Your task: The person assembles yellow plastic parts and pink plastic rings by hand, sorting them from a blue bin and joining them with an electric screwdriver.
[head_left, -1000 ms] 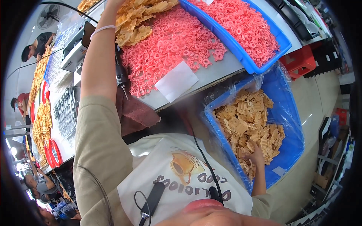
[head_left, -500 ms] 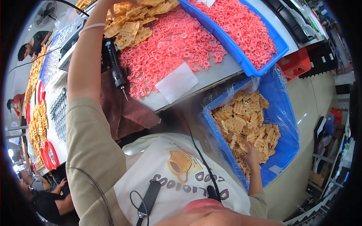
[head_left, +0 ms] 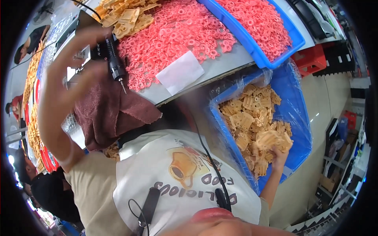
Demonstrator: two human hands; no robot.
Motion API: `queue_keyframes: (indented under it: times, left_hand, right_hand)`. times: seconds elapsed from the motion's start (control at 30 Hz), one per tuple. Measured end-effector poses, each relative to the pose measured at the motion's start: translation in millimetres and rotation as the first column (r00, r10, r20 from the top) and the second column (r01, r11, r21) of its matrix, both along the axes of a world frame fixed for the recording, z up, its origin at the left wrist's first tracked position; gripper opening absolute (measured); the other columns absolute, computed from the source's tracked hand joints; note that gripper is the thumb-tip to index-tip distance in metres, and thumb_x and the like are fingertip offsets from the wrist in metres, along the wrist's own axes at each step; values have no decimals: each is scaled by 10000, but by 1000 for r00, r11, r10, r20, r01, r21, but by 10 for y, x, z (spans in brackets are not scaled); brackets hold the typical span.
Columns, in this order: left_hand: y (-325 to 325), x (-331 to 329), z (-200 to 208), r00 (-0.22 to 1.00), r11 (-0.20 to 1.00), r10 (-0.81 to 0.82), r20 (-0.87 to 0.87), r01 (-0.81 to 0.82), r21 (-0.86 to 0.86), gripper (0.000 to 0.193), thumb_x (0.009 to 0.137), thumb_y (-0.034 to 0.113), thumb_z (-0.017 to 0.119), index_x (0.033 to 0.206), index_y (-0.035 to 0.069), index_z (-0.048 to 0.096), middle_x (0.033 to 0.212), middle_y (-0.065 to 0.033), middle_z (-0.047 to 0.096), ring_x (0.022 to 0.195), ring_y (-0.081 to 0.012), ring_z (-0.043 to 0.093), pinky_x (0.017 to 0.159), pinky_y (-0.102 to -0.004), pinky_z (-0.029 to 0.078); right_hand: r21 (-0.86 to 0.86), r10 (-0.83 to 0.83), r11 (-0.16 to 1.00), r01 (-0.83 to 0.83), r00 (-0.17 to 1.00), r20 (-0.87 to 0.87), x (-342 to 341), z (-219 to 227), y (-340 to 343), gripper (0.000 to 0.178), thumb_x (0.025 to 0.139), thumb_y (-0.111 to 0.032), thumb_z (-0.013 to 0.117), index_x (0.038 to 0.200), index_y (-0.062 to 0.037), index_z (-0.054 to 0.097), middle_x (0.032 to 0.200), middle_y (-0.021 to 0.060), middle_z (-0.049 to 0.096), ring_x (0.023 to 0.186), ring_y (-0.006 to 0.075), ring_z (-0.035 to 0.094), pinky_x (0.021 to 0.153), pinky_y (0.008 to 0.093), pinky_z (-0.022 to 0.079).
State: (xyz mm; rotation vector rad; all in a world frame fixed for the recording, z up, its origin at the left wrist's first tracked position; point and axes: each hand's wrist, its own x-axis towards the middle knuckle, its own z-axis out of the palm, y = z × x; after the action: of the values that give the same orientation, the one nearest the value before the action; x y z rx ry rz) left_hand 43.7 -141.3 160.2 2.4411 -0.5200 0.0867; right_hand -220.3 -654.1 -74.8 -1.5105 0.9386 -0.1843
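Blurred by motion, my left hand [head_left: 75, 67] hangs over the left edge of the table with its thumb and fingers apart and nothing seen between them. It is nearest to a black electric screwdriver [head_left: 115, 63], which lies bit toward me beside a heap of pink rings [head_left: 177, 33]. On the right, my right hand [head_left: 278, 156] grips a tan plastic part [head_left: 271, 138] above a pile of similar tan parts [head_left: 241, 118]. That pile fills much of a blue bin [head_left: 301, 129] lined with clear plastic. Exactly how many pieces the right hand holds is hard to make out.
A brown cloth [head_left: 114, 106] drapes over the table edge. More tan parts [head_left: 132, 19] lie heaped at the back. A white paper slip [head_left: 180, 72] touches the pink rings. A blue tray [head_left: 260, 59] of pink rings and a red stool [head_left: 309, 61] stand right.
My left hand has left the tan heap at the back and swung left and nearer to me. My right hand has lifted a tan plastic part up from the bin's pile.
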Motion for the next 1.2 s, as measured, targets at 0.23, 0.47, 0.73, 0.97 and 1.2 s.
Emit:
queue_keyframes:
  times: [0.23, 0.47, 0.73, 0.97, 1.2]
  left_hand:
    - [213, -959, -523, 993, 967, -104, -62, 86, -242, 261, 679, -36, 665, 938, -2, 665, 992, -130, 647, 939, -266, 623, 808, -337, 487]
    - [207, -1026, -954, 857, 735, -470, -212, 248, -631, 201, 788, 60, 646, 982, 14, 657, 973, -112, 656, 907, -275, 613, 811, -368, 478]
    - [567, -1043, -1090, 799, 630, -540, -263, 177, -756, 326, 786, 67, 630, 1093, -42, 607, 1098, -170, 614, 991, -305, 585, 843, -374, 466]
    - [727, -1025, -998, 789, 521, -580, -201, 169, -837, 314, 789, 25, 627, 1096, -35, 613, 1093, -153, 617, 999, -306, 585, 861, -386, 459]
    - [587, -950, -1009, 707, 547, -661, -251, 225, -807, 124, 715, -20, 583, 835, 1, 608, 855, -103, 608, 838, -291, 576, 762, -372, 460]
  right_hand:
    - [25, 50, 997, -69, 885, 463, 1485, 966, -175, 777, 719, 53, 619, 1403, -42, 262, 1328, 143, 432, 1191, 248, 473, 985, 375, 420]
    - [-363, 589, 752, -550, 315, 744, 4530, 2085, 2091, 357, 789, 24, 621, 1132, -46, 551, 1039, 105, 607, 1011, 236, 586, 815, 388, 532]
    - [-992, 996, -49, -117, 62, -57, 6064, 1619, 3915, 518, 758, -221, 639, 1261, -185, 524, 1216, 163, 553, 1089, 317, 546, 913, 347, 439]
    - [-748, 967, -249, -615, -123, -221, 6043, 1833, 4137, 597, 711, -213, 683, 1271, -106, 506, 1248, 143, 536, 1134, 245, 507, 935, 342, 416]
    - [-859, 995, 14, -512, 90, -38, 4133, 2204, 2858, 288, 857, -117, 583, 1123, -10, 579, 1096, 119, 603, 1019, 222, 586, 907, 338, 434]
